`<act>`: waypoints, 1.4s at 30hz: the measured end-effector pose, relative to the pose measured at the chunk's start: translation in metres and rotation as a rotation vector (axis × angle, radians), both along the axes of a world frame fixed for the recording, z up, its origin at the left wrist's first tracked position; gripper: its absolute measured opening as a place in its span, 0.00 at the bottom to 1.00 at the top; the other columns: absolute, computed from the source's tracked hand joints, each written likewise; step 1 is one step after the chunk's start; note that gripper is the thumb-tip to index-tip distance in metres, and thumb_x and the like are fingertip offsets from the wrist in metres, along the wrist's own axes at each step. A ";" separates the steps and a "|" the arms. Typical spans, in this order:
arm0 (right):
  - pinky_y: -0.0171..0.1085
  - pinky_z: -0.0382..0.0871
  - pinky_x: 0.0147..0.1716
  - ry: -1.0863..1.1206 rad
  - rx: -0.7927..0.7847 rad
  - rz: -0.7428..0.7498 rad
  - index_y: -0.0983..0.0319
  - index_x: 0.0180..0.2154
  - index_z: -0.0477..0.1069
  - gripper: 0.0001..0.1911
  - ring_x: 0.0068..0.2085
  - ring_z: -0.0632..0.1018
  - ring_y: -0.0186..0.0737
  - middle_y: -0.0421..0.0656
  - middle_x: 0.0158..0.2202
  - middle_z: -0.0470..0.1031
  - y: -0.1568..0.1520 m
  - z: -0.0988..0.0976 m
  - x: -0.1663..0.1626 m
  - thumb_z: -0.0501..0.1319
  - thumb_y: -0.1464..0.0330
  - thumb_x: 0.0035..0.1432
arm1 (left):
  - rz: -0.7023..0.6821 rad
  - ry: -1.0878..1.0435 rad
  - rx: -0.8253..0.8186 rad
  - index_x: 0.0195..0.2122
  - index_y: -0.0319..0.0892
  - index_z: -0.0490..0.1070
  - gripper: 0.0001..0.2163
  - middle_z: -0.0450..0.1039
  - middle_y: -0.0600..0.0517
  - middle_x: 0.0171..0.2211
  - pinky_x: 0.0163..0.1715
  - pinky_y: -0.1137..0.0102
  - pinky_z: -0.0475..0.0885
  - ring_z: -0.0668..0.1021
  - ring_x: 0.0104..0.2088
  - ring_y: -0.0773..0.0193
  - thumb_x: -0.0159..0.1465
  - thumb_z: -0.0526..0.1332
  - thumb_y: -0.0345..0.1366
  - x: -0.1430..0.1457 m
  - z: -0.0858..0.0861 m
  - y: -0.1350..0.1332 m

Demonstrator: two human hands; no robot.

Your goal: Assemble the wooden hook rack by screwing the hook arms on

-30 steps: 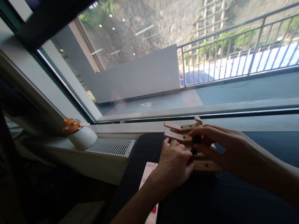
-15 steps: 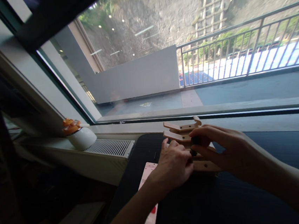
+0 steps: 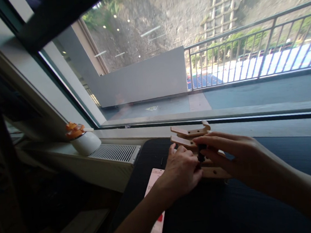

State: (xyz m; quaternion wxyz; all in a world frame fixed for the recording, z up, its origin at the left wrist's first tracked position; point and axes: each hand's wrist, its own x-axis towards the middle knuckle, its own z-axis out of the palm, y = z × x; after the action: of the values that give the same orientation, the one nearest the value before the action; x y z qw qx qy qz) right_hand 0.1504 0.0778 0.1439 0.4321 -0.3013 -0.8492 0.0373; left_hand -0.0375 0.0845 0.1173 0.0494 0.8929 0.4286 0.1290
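Note:
A pale wooden rack with several bent slats, screw holes and a curled hook end lies on the dark table. My left hand is closed over the left side of the rack and hides part of it. In my right hand, thumb and fingers pinch a short dark screwdriver. It stands roughly upright over a middle slat, close to my left fingertips. Its tip is too hidden to make out.
Under my left forearm lies a phone with a lit screen. Beyond it is a small dark pin-like piece. On the left ledge, a white rounded object with an orange top stands beside a vent grille. A window borders the table's far side.
My right fingers have shifted and turned slightly around the screwdriver, showing more of its dark handle. The left hand and the rack stay in place.

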 end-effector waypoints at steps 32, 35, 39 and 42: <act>0.37 0.77 0.47 -0.028 -0.037 0.027 0.55 0.51 0.77 0.15 0.49 0.82 0.43 0.45 0.52 0.81 0.000 0.002 0.003 0.58 0.71 0.67 | -0.002 -0.018 -0.015 0.36 0.43 0.78 0.05 0.78 0.47 0.47 0.63 0.41 0.56 0.74 0.54 0.51 0.64 0.62 0.35 -0.001 -0.002 0.001; 0.35 0.77 0.46 -0.017 -0.009 0.025 0.56 0.50 0.76 0.14 0.47 0.83 0.41 0.45 0.49 0.82 -0.001 0.004 0.003 0.58 0.72 0.67 | -0.008 -0.019 -0.013 0.34 0.43 0.78 0.05 0.78 0.47 0.47 0.63 0.42 0.56 0.74 0.54 0.51 0.64 0.62 0.35 -0.001 -0.002 0.001; 0.33 0.78 0.36 0.021 0.033 -0.028 0.60 0.43 0.77 0.07 0.38 0.84 0.40 0.45 0.41 0.84 0.000 0.005 0.000 0.62 0.73 0.63 | -0.003 -0.010 -0.027 0.34 0.44 0.78 0.05 0.78 0.48 0.46 0.64 0.41 0.55 0.74 0.54 0.51 0.64 0.62 0.35 -0.001 -0.001 0.001; 0.33 0.77 0.36 0.014 0.044 -0.034 0.59 0.43 0.77 0.08 0.38 0.84 0.40 0.45 0.43 0.84 0.000 0.003 0.000 0.63 0.72 0.62 | 0.001 -0.005 -0.041 0.36 0.44 0.78 0.05 0.79 0.48 0.43 0.64 0.42 0.55 0.74 0.53 0.51 0.64 0.62 0.34 -0.001 -0.001 0.001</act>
State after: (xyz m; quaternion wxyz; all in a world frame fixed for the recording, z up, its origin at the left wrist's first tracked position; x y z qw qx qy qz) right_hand 0.1507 0.0776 0.1470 0.4452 -0.3060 -0.8414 0.0132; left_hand -0.0386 0.0853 0.1167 0.0687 0.8912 0.4313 0.1223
